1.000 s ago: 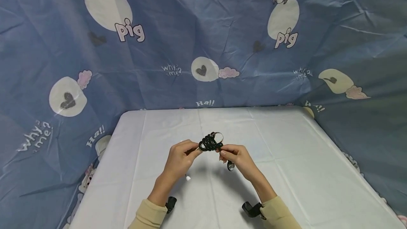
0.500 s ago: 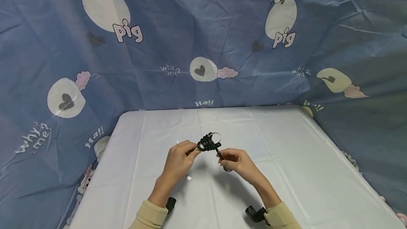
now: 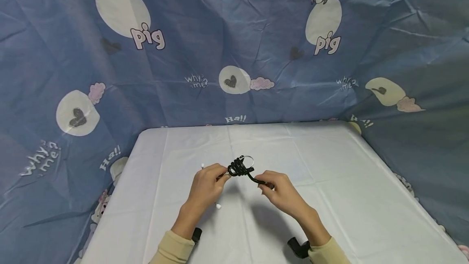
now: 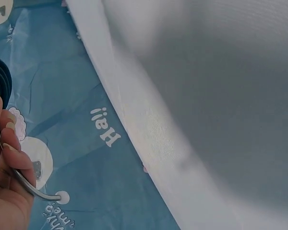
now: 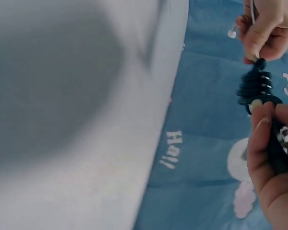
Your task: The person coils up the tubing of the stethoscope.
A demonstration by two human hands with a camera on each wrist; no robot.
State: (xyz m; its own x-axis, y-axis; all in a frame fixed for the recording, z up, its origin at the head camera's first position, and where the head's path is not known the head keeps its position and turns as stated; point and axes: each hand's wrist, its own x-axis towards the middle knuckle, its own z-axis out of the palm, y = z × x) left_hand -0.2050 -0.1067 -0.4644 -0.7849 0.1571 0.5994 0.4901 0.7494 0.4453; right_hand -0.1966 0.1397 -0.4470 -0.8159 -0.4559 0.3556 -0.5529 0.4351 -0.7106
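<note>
A black cord wound in a tight coil [image 3: 239, 168] hangs above the table between my hands, a thin metal ring [image 3: 253, 161] at its top. My left hand [image 3: 206, 184] pinches a thin metal wire at the coil's left side. White balls cap the wire's ends; one white tip [image 4: 62, 197] sticks out past the fingers in the left wrist view. My right hand [image 3: 282, 192] pinches the cord's loose tail [image 3: 257, 180], drawn out to the lower right. A shiny clear piece [image 5: 285, 135] shows by the right fingers in the right wrist view. My palms hide the rest.
A white cloth covers the table [image 3: 322, 215], with both hands' shadows on it. Behind and beside it hangs a blue printed curtain [image 3: 176, 105]. A black wrist camera [image 3: 298, 248] sits at the right cuff, another black camera [image 3: 196, 234] at the left.
My right hand has moved away from the coil, to the right and slightly down, and more of the cord's tail now shows between. The left hand keeps its grip, nearly still.
</note>
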